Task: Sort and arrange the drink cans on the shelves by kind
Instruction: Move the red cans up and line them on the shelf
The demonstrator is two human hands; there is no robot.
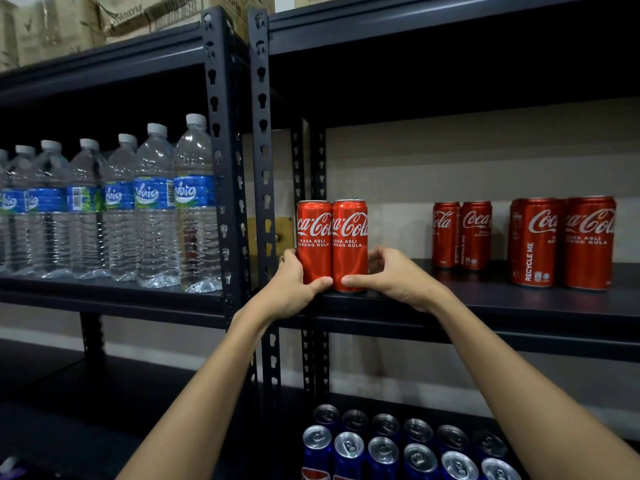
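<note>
Step in hand: squaring up a pair of red cola cans at the left end of the right-hand shelf (485,299). Left hand (294,289) cups the left can (314,244), thumb across its base, fingers wrapped behind and out of sight. Right hand (391,275) does the same on the right can (349,244), thumb low on the front, fingers curled round the far side. Both cans upright, touching each other, standing on the shelf between the two palms, just beside the upright post (263,168). Four more red cans (526,240) stand well off beyond the right-hand fingers, in two loose pairs with a gap. Blue cans (398,445) sit on the shelf below the wrists, water bottles (138,209) past the left knuckles. Next move, my guess: let go, reach right, slide the stray pairs over against these two, labels forward.
</note>
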